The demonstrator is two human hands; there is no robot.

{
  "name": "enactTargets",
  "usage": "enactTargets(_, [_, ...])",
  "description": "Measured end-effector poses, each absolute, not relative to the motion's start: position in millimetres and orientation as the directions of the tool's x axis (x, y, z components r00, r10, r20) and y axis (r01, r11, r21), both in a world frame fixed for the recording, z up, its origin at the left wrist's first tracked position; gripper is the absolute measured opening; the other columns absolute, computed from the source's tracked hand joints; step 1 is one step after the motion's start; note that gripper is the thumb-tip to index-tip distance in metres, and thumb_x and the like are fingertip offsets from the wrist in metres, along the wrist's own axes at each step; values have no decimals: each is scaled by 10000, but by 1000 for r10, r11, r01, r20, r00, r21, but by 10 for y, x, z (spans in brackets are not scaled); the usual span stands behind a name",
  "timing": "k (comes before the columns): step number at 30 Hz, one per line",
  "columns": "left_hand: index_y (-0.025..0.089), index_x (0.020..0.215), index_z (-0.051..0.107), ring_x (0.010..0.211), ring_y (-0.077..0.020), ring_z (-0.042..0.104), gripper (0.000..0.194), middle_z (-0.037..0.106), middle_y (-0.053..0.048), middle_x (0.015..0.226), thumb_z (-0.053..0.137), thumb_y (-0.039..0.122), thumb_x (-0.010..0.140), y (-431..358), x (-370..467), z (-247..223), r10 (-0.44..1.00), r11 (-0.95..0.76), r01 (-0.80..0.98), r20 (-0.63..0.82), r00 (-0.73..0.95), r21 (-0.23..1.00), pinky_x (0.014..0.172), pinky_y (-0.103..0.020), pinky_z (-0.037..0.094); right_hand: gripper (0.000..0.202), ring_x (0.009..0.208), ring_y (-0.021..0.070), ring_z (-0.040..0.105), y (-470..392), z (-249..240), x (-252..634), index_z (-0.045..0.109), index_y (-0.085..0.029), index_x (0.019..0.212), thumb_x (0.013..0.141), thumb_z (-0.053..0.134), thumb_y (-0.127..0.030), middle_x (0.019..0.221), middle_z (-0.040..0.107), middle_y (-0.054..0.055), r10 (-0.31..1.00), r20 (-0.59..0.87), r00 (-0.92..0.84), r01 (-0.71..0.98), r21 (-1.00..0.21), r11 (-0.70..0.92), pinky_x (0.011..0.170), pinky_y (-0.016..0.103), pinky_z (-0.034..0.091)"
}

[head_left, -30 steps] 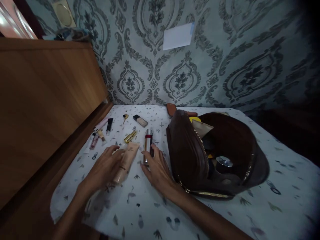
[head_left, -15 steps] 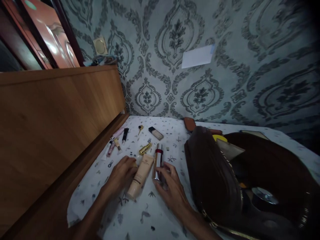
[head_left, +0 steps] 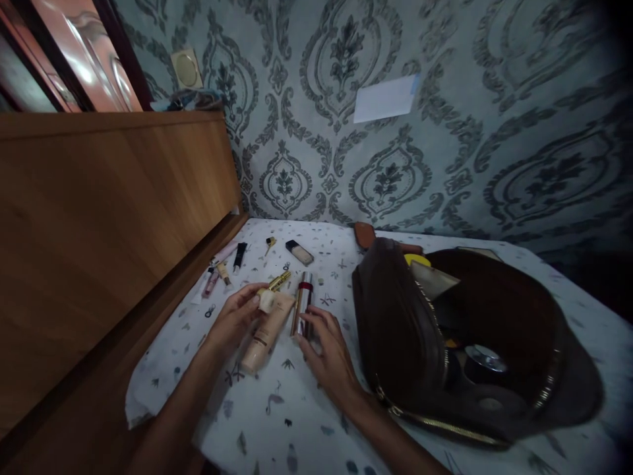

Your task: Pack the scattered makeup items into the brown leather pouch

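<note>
My left hand [head_left: 238,314] pinches a small off-white piece [head_left: 267,302] between thumb and fingertips, just above the beige squeeze tube [head_left: 267,335]. A gold tube [head_left: 279,281] lies just beyond those fingers. My right hand [head_left: 327,348] has its fingers apart around the lower end of a silver cosmetic bottle [head_left: 303,305] with a red band; the fingertips seem to touch it. The bottle rests on the patterned sheet [head_left: 287,402], right of the beige tube.
An open brown bag [head_left: 395,323] with a gold zip stands at right, items inside. Farther back lie a black-capped bottle [head_left: 299,251], a black tube [head_left: 240,257], a small gold-and-black item [head_left: 270,245] and several small tubes. A wooden panel [head_left: 123,211] borders the left; a patterned wall stands behind.
My left hand has risen and moved forward, bringing the off-white piece into clearer sight above the beige tube. My right hand stays by the silver bottle. The view has shifted slightly.
</note>
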State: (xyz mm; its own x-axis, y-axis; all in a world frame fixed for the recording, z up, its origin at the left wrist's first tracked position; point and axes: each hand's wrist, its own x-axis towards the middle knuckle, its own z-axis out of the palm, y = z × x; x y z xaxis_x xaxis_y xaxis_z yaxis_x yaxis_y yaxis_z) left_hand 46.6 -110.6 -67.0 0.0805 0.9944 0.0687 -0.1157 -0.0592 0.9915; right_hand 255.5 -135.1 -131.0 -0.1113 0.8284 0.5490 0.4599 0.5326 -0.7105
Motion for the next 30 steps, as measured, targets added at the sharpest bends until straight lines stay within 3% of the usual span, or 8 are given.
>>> enactTargets(4, [199, 1177, 665, 982, -205, 645, 507, 673, -81, 1116, 802, 463, 767, -1182, 556, -626, 989, -68, -190, 90, 114, 979, 828, -300, 527, 250, 1167, 267, 594, -1369, -1253, 2571, 636, -216, 1182, 953, 562, -283, 1218, 639, 125, 798, 593, -110, 408, -705, 580, 991, 457, 521])
enactTargets(9, [230, 1173, 659, 1050, -218, 641, 476, 687, -76, 1181, 841, 325, 744, -1273, 675, -548, 976, -106, -146, 130, 174, 984, 900, -314, 505, 285, 1033, 229, 641, -1393, -1183, 2585, 601, -221, 1236, 953, 567, -242, 1128, 668, 102, 791, 605, -95, 316, -735, 600, 890, 393, 558])
enactTargets(13, [244, 1236, 620, 1095, -229, 628, 464, 671, -81, 1238, 778, 265, 799, -1377, 789, -481, 957, -231, 89, 210, 201, 969, 897, -324, 503, 291, 908, 176, 647, -1436, -1112, 2578, 596, -211, 1243, 954, 569, -234, 1038, 665, 69, 802, 588, -105, 189, -780, 596, 752, 292, 557])
enactTargets(16, [258, 1308, 557, 1163, -237, 617, 423, 644, -85, 1305, 654, 294, 898, -1462, 849, -475, 899, -428, 415, 335, 281, 802, 955, -360, 501, 290, 915, 171, 643, -1483, -1067, 2565, 600, -211, 1241, 959, 552, -256, 1030, 660, 62, 828, 554, -85, 143, -816, 560, 761, 282, 547])
enactTargets(20, [260, 1366, 495, 1175, -244, 637, 417, 647, -91, 1317, 541, 298, 954, -1524, 873, -570, 786, -610, 626, 474, 398, 486, 984, -386, 519, 287, 929, 176, 625, -1519, -1056, 2559, 625, -198, 1185, 915, 603, -294, 1034, 652, 63, 842, 536, -53, 91, -838, 539, 755, 272, 528])
enactTargets(24, [240, 1391, 471, 1119, -254, 671, 438, 668, -96, 1258, 491, 336, 965, -1477, 850, -731, 693, -670, 706, 537, 481, 231, 899, -372, 576, 358, 900, 168, 608, -1503, -1069, 2569, 658, -194, 1100, 779, 762, -313, 980, 643, 31, 885, 464, -50, 98, -879, 467, 759, 259, 505])
enactTargets(30, [239, 1430, 442, 1084, -249, 686, 456, 652, -93, 1235, 433, 374, 994, -1437, 839, -833, 617, -699, 709, 573, 539, 86, 855, -379, 603, 282, 836, 149, 597, -1502, -1062, 2529, 687, -194, 990, 727, 764, -256, 918, 627, 5, 925, 378, 22, -17, -925, 379, 728, 240, 477])
